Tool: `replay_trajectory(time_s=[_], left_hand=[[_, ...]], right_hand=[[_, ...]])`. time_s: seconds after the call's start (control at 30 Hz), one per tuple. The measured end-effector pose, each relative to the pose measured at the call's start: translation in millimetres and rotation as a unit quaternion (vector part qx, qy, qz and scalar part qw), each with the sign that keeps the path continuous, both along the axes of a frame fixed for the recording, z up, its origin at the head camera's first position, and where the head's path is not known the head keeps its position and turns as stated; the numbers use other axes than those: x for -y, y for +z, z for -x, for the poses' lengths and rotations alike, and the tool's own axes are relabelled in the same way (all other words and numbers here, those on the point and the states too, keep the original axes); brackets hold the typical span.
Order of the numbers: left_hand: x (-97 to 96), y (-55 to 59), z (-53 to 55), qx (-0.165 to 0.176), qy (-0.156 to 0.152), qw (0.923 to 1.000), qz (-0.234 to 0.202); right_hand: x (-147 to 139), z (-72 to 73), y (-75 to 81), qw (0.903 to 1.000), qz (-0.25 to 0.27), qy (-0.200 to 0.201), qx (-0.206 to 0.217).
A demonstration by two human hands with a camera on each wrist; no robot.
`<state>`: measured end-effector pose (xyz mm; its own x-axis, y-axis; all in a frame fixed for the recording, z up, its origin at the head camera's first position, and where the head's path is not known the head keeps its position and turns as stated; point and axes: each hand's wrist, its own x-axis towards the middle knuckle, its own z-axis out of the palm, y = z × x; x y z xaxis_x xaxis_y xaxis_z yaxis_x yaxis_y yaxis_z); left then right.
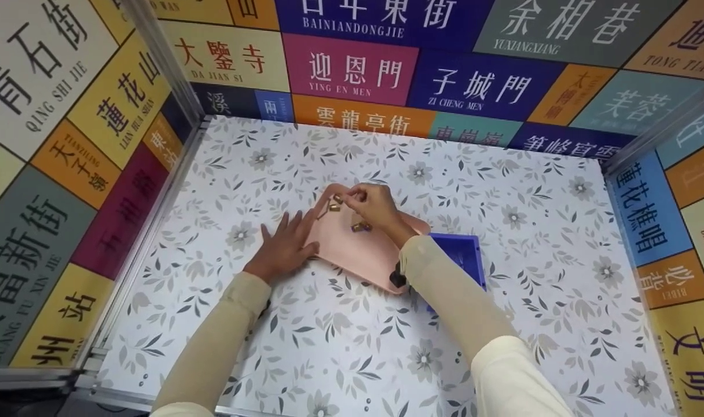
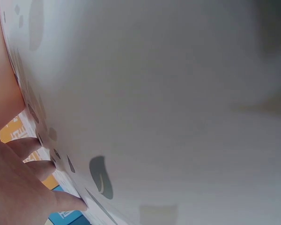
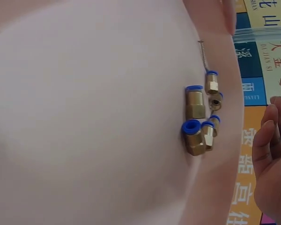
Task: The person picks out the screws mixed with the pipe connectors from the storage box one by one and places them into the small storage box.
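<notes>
A pink tray lies under my right hand. On the tray are several brass tube fittings with blue collars, two of them larger, and a thin screw. My right hand reaches over the far left part of the tray, its fingers bent just above the smaller fittings. In the right wrist view no thing shows between its fingers. My left hand rests on the table with fingers spread, its thumb at the tray's left edge.
A blue tray is partly covered by the pink tray and my right forearm. The table has a leaf-and-flower cover. Panels with street names stand along the back and both sides.
</notes>
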<state>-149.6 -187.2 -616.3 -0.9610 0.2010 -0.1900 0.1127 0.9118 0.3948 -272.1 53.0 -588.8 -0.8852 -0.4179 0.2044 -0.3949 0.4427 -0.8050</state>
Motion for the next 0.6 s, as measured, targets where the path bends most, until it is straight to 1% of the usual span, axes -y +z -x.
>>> replay_trajectory(time_s=[0.1, 0.37, 0.6], left_hand=[[-0.2, 0.4, 1.6, -0.003, -0.002, 1.0000, 0.003], [-0.2, -0.4, 2.1, 0.002, 0.001, 0.9999, 0.013], [1.1, -0.6, 1.3, 0.004, -0.001, 1.0000, 0.005]], right_hand=[[3.9, 3.1, -5.1, 0.9998, -0.018, -0.005, -0.001], [8.3, 8.7, -15.0, 0.9979, -0.056, -0.014, 0.030], [14.2, 11.9, -22.6, 0.9953, -0.083, -0.027, 0.043]])
